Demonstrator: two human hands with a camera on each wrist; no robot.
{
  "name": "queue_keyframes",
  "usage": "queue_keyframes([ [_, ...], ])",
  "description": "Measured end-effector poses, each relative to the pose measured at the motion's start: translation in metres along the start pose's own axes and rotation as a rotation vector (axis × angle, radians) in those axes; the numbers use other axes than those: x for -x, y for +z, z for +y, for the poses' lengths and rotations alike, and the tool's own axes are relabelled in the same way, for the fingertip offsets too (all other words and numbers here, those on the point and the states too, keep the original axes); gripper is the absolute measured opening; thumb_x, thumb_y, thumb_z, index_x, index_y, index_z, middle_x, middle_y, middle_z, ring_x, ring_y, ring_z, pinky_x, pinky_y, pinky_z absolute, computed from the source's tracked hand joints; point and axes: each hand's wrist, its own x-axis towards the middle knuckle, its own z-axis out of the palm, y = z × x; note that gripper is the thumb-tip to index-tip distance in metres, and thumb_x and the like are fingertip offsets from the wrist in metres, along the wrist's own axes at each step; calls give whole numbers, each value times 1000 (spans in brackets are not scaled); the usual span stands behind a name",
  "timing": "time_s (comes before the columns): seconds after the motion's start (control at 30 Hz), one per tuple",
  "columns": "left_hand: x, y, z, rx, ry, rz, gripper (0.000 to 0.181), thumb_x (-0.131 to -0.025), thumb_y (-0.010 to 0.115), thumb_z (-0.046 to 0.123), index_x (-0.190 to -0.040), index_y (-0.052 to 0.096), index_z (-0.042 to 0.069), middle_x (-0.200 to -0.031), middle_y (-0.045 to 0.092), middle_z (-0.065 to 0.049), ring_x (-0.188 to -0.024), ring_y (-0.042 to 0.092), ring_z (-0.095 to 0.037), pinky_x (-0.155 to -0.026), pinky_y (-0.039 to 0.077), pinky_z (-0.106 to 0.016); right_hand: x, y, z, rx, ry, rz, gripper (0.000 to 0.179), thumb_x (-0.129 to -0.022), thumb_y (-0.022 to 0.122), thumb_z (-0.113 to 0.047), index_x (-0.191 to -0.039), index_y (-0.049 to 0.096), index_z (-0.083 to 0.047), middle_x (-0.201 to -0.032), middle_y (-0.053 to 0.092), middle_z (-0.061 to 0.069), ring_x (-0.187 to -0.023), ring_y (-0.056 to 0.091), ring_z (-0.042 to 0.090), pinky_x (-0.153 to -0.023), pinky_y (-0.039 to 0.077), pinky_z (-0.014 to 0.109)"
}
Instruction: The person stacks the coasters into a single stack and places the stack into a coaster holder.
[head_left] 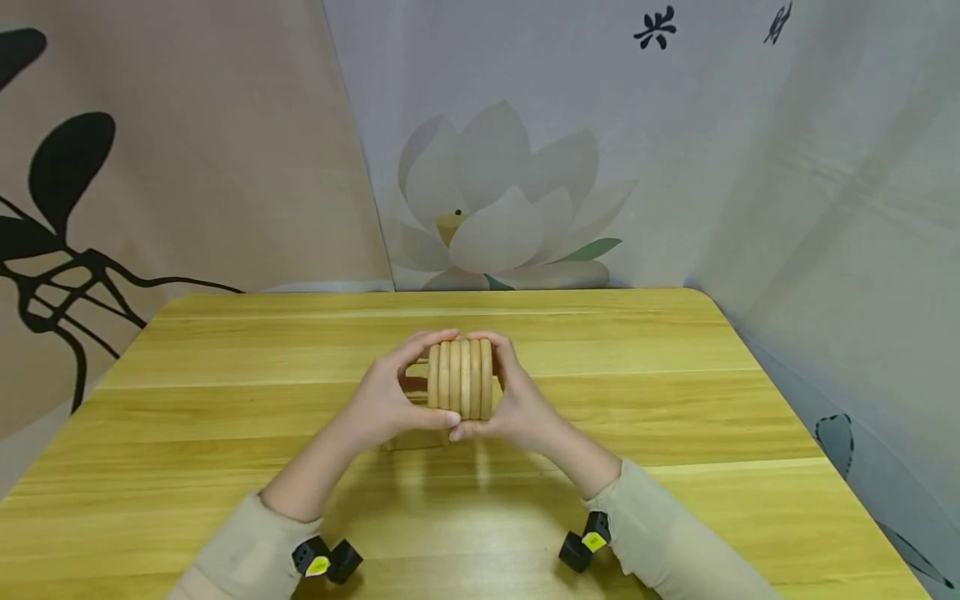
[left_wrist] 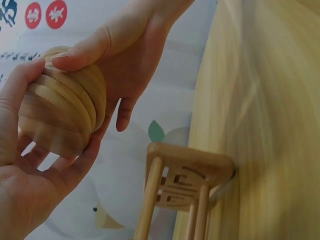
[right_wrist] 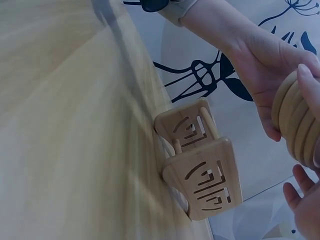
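A stack of several round wooden coasters, set edge to edge, is held up above the table between both hands. My left hand curls round its left side, thumb along the near edge and fingers over the far edge. On the right side my right hand grips it the same way, the two thumb tips close together. Below and partly behind the left hand stands a wooden rack with dowel bars and cut-out end panels. In the left wrist view the rack's end panel shows apart from the stack.
The light wooden table spreads out on all sides of the hands. A printed cloth backdrop with a lotus flower rises behind its far edge. Small black devices sit at both wrists.
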Motion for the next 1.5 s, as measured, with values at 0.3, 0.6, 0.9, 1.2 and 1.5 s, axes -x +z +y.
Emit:
queue_keyframes([
  [0.3,-2,-15,-5,-11,-26,28,86,-68,87,7,-142,46,22,-140,46,-1,-116,51,-26,-88,51,-39,-21,7,9,-41,-33,-28,106,-59,77,-59,-139,23,-14,-130,44,9,-114,46,22,-97,39,42],
  [0.6,-4,-26,-14,-10,-54,55,86,-69,85,5,-144,45,20,-142,44,-2,-120,47,-29,-93,48,-44,-36,13,18,-40,-22,-46,102,-63,87,-33,-141,23,-14,-131,43,10,-111,46,22,-94,40,38],
  [0.9,-3,-34,-26,-10,-59,69,87,-70,84,4,-145,42,17,-141,44,-4,-121,46,-24,-99,41,-48,-41,18,-2,-19,-19,-47,98,-63,86,6,-138,23,-2,-130,43,16,-110,46,22,-92,38,37],
  [1.2,0,-38,-36,28,-68,79,89,-69,82,-1,-146,41,13,-138,45,-7,-118,46,-25,-102,38,-46,-45,25,-1,-26,1,-48,96,-62,86,6,-137,25,1,-129,44,19,-112,44,24,-95,37,46],
  [1.5,2,-40,-49,34,-93,73,88,-70,81,-1,-147,39,12,-136,47,-12,-116,50,-31,-97,41,-51,-44,31,6,-44,86,-53,96,-65,85,5,-139,24,-5,-134,41,16,-113,45,24,-97,40,40],
])
